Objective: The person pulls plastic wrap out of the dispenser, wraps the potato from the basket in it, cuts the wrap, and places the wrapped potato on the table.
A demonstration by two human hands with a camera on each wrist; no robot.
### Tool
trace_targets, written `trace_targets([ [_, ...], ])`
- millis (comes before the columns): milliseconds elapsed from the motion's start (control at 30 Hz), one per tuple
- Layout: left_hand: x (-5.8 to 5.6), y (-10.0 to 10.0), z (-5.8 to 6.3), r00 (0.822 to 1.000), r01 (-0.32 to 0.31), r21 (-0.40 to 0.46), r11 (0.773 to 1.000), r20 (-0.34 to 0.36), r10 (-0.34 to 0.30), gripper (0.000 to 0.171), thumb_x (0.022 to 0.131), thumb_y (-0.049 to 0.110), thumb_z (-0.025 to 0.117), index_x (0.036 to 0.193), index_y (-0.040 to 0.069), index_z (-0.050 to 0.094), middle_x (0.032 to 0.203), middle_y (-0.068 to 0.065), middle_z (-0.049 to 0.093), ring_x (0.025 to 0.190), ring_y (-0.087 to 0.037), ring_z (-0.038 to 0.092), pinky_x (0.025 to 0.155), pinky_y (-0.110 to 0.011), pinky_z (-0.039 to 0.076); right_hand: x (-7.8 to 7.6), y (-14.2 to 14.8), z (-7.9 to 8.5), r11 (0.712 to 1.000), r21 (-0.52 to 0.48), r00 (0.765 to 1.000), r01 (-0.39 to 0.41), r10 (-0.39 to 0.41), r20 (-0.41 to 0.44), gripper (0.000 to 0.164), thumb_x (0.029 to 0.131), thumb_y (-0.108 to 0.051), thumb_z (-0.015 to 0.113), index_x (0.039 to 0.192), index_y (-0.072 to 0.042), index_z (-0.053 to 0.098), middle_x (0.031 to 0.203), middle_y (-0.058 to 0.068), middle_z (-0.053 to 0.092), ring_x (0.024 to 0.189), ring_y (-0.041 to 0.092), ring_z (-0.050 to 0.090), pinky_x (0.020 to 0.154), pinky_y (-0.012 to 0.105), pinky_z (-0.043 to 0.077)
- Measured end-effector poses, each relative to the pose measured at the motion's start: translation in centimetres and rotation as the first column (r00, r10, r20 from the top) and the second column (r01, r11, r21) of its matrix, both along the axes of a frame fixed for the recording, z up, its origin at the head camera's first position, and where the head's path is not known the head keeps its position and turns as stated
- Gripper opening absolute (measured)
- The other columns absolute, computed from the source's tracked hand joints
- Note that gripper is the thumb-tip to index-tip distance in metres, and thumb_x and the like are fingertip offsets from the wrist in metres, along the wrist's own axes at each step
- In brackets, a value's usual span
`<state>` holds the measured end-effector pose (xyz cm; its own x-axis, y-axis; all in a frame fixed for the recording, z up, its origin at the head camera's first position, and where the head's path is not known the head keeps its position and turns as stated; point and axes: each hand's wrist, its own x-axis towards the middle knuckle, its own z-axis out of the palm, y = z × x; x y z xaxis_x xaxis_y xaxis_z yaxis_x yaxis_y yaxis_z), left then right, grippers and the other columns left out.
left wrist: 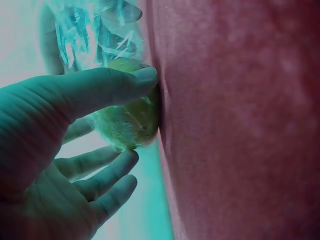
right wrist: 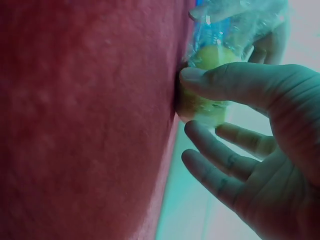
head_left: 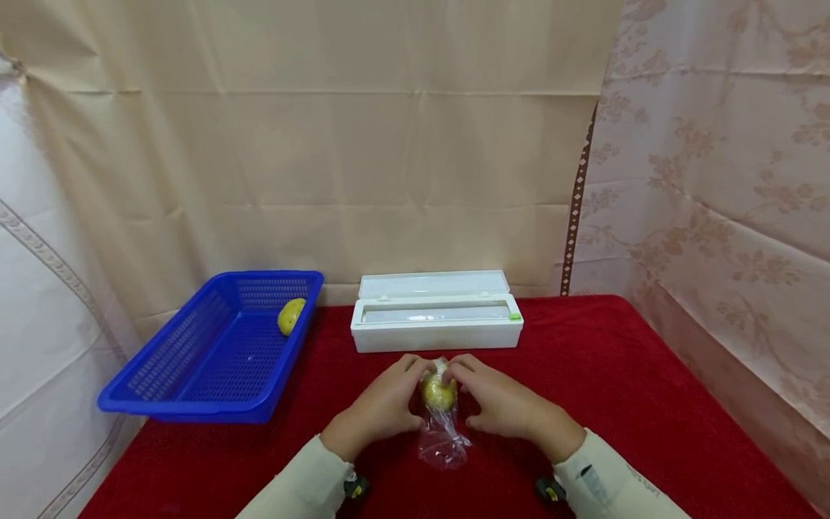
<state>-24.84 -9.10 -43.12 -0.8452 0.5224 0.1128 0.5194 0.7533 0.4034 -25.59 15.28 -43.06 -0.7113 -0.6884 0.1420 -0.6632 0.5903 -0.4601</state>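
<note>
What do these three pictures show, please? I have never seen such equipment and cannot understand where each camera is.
There is no robot here, only a person's two bare hands. The wide picture comes from a camera worn on the head, looking forward and down. The two close pictures come from cameras on the left and right wrists. On the red cloth stand a blue plastic basket with one yellow fruit inside, and an open white box, probably a cling film dispenser. The left hand and right hand curl around a wrapped fruit, also yellow; its clear plastic film trails towards the person.
</note>
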Motion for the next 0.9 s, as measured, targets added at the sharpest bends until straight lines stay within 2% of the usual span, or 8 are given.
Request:
trace_targets([
  [167, 0.10, 0.06, -0.17, 0.999, 0.023, -0.022, 1.000, -0.044, -0.024, 0.080, 0.069, 0.023, 0.098, 0.135, 0.016, 0.054, 0.137, -0.002, 0.055, 0.127, -0.017, 0.056, 0.107, -0.036, 0.051, 0.51, -0.53, -0.20, 0.999, 0.039, 1.000, 0.029, -0.029, -0.013, 0.077, 0.071, -0.010, 0.095, 0.132, -0.024, 0.050, 0.138, -0.007, 0.045, 0.118, 0.014, 0.061, 0.095, 0.030, 0.057],
  [300, 0.03, -0.08, -0.32, 0.999, 0.028, -0.007, 1.000, -0.046, -0.029, 0.078, 0.070, 0.029, 0.098, 0.133, 0.015, 0.056, 0.137, -0.002, 0.056, 0.127, -0.017, 0.056, 0.107, -0.035, 0.051, 0.66, -0.77, -0.39, 0.998, 0.045, 0.998, 0.051, -0.050, -0.032, 0.080, 0.070, -0.017, 0.098, 0.132, -0.025, 0.047, 0.139, -0.008, 0.045, 0.118, 0.013, 0.061, 0.095, 0.031, 0.057],
  [600, -0.18, -0.42, 0.11, 1.000, 0.014, 0.043, 0.999, -0.004, -0.014, 0.070, 0.074, 0.040, 0.094, 0.132, 0.020, 0.062, 0.139, 0.001, 0.058, 0.126, -0.016, 0.059, 0.105, -0.037, 0.052, 0.20, -0.52, -0.13, 0.999, 0.011, 0.995, 0.048, -0.047, -0.089, 0.059, 0.080, -0.031, 0.092, 0.124, -0.024, 0.054, 0.125, -0.009, 0.054, 0.104, 0.011, 0.062, 0.089, 0.028, 0.054],
  [767, -0.02, -0.56, 0.42, 0.999, 0.022, 0.035, 0.999, 0.023, -0.023, 0.071, 0.076, 0.049, 0.091, 0.135, 0.023, 0.063, 0.139, 0.003, 0.058, 0.127, -0.015, 0.058, 0.106, -0.038, 0.051, 0.04, -0.18, 0.12, 0.999, -0.012, 0.998, 0.046, -0.047, -0.030, 0.045, 0.085, -0.033, 0.087, 0.118, -0.028, 0.056, 0.117, -0.011, 0.056, 0.100, 0.014, 0.062, 0.086, 0.027, 0.053],
  [900, 0.01, -0.70, 0.52, 0.999, 0.035, 0.051, 0.998, 0.016, -0.036, 0.071, 0.078, 0.059, 0.085, 0.136, 0.023, 0.065, 0.137, 0.004, 0.060, 0.127, -0.015, 0.058, 0.106, -0.039, 0.051, 0.00, -0.04, 0.18, 0.999, -0.012, 0.999, 0.049, -0.049, -0.008, 0.040, 0.088, -0.033, 0.084, 0.116, -0.031, 0.056, 0.116, -0.014, 0.057, 0.101, 0.014, 0.062, 0.086, 0.028, 0.053],
])
